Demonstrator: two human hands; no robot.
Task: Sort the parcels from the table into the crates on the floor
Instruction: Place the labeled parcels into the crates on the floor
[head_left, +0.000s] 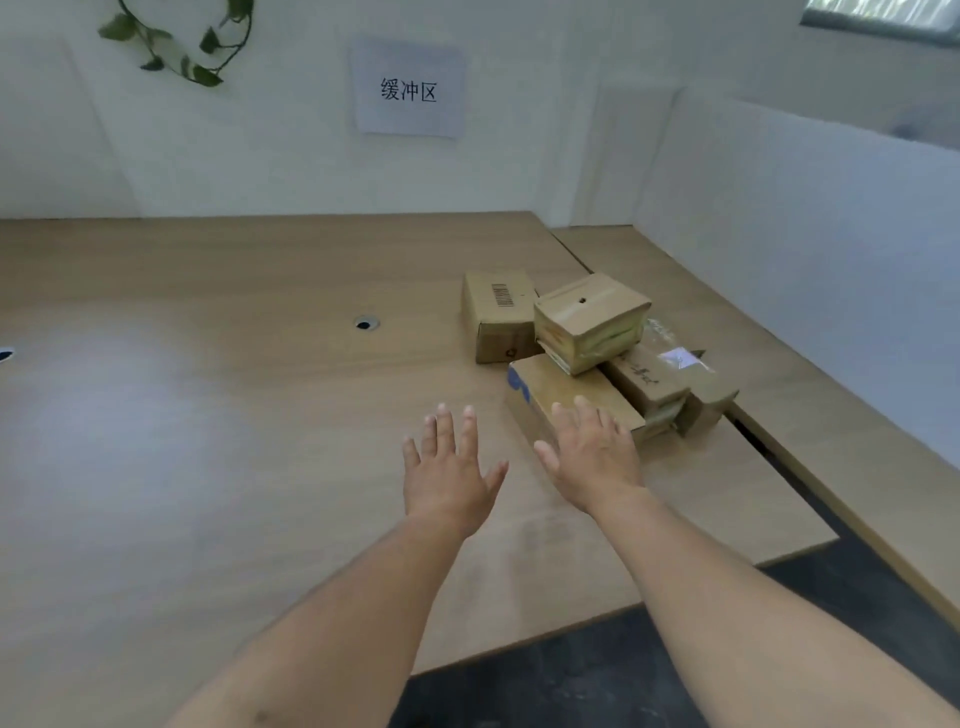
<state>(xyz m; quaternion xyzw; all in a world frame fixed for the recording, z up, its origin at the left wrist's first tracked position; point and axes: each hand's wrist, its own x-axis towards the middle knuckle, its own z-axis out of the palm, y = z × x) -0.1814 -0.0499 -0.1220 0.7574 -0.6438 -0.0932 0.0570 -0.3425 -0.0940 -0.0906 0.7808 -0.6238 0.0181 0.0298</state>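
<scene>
Several brown cardboard parcels lie clustered at the right of the wooden table (234, 415). The nearest is a flat box with blue tape (550, 387) at its left end. A taped box (592, 317) rests tilted on top of the pile, a box with a barcode label (498, 312) stands behind it, and a long box (654, 384) lies to the right. My right hand (592, 452) hovers open over the near end of the blue-taped box, fingers spread. My left hand (449, 467) is open above the table just left of that box. No crates are in view.
A second table (779, 332) adjoins on the right, with a narrow gap between. A white wall with a paper sign (408, 91) stands behind, a white partition at the right. Two cable holes (365, 324) pierce the tabletop. Dark floor (649, 675) shows past the near edge.
</scene>
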